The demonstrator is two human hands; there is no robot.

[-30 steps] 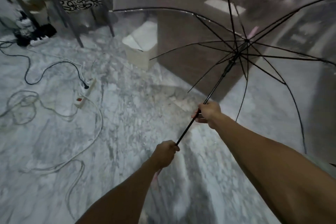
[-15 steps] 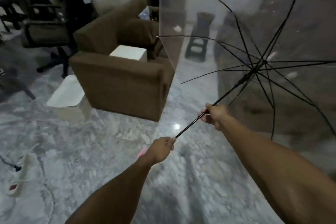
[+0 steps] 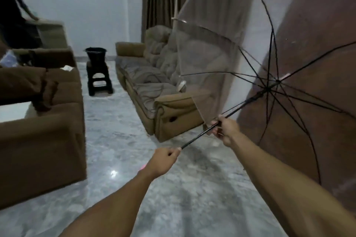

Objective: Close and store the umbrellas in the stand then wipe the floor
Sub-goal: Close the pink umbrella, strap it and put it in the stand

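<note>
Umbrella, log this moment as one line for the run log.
step: closing umbrella | umbrella: open | left hand: grips handle end | right hand: grips shaft | bucket on stool: far, between sofas

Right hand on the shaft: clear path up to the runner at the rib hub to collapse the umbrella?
Probably yes. The right hand grips the bare shaft below the runner; nothing sits between.

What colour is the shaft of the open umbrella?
Black; the head view shows the shaft best.
</note>
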